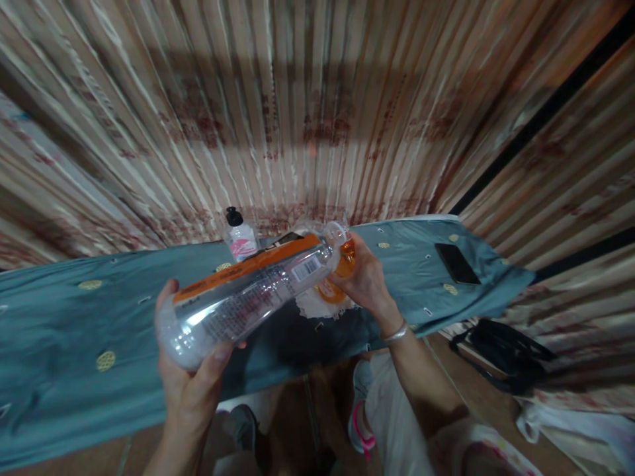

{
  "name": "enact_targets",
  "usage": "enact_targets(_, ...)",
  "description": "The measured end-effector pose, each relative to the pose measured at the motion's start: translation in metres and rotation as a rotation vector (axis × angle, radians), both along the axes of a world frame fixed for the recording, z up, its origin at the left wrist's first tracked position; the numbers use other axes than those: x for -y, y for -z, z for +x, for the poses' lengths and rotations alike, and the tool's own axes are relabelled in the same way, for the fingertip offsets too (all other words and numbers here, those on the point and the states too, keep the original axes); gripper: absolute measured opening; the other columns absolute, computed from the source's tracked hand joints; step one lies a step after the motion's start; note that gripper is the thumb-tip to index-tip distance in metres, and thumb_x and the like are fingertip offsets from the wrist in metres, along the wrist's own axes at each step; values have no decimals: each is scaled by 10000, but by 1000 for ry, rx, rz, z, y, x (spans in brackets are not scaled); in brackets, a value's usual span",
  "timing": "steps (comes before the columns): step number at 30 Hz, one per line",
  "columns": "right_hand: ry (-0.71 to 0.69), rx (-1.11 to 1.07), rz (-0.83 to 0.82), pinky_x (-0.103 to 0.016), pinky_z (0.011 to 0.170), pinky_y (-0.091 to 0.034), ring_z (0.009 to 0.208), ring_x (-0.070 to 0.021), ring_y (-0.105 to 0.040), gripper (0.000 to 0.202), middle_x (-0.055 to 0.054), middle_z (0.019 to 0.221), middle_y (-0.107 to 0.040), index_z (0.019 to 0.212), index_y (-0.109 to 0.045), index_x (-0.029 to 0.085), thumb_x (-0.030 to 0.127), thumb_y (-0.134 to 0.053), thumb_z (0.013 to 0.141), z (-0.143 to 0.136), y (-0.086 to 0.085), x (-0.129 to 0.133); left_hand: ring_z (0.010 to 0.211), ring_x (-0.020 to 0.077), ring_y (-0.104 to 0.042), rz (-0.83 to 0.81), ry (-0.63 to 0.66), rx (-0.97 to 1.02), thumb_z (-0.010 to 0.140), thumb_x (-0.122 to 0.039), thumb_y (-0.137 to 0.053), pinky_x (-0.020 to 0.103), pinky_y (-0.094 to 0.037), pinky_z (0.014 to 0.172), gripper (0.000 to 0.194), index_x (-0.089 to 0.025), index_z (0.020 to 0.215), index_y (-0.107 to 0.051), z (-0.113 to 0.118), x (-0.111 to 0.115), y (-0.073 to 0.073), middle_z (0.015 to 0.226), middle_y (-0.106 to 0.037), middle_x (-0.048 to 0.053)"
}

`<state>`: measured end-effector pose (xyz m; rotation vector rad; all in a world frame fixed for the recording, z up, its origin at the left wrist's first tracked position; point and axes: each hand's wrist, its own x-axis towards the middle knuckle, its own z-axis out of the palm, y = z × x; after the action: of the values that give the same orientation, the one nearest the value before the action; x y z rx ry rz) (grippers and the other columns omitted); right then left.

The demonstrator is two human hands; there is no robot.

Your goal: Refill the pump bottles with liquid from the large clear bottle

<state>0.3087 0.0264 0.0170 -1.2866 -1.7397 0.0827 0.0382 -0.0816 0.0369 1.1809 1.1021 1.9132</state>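
"What are the fingers doing?"
"The left hand (188, 387) is clamped round the base of a large clear bottle (248, 297), thumb on the near side. The right hand (370, 274) is wrapped round a small clear container (347, 254) of orange liquid, which hides some of its fingers. A silver bracelet (397, 332) circles that wrist."
"How is the bottle held?"
"Tilted, above the table's middle: base near left, neck far right. Its label has an orange stripe and a barcode. The neck meets the container's top in the view, but I can't tell whether they touch."
"And close around them?"
"Under the right hand, a white cloth (308, 305) with a ragged-looking edge, and something orange (331, 292) over it, partly hidden. Just beyond the bottle, on the left, stands a black-capped bottle (243, 242) with pink print. Well to the right, a dark phone (457, 263) lies flat."
"On what?"
"A blue-green tablecloth (64, 350) with yellow motifs."
"Farther out?"
"A pleated, printed curtain (317, 86) rises on the far side. Near right, a black bag (510, 350) sits on the floor (282, 403); the person's shoes (362, 378) show below the table's near edge."
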Motion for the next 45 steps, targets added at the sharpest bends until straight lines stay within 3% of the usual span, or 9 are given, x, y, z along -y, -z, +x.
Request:
enact_targets(9,-9,8,38,-500,913,-626,1047,-337,-735,702,-141,1193,-753,1395,-512,181,346,-794,773,-1,0,-1,705,218,-670,-34,11,-2,569,-380,-951,311,-580,480,1029,-381,1518,-555,-14,-3,11,1192,-676,65)
enact_targets(18,2,25,82,-495,898,-632,1013,-323,-735,709,-119,1151,-758,1419,-503,205,414,-791,806,-1,5,-4,721,201,-684,-2,15,62,562,-315,-965,284,-593,483,977,-366,1475,-620,-9,-3,9,1204,-682,68)
enact_targets(34,-8,42,61,-508,920,-626,1034,-334,-742,744,-133,1167,-757,1442,-471,200,364,-794,793,1,5,-4,727,217,-673,-20,5,73,573,-320,-959,300,-584,477,933,-403,1447,-644,-5,-2,6,1200,-682,59)
enact_targets(45,-2,44,67,-509,935,-623,1063,-345,-741,750,-149,1202,-754,1439,-467,190,323,-784,772,0,4,-3,769,221,-685,-16,-1,67,541,-333,-972,285,-592,483,985,-365,1463,-628,-6,-3,6,1218,-667,71)
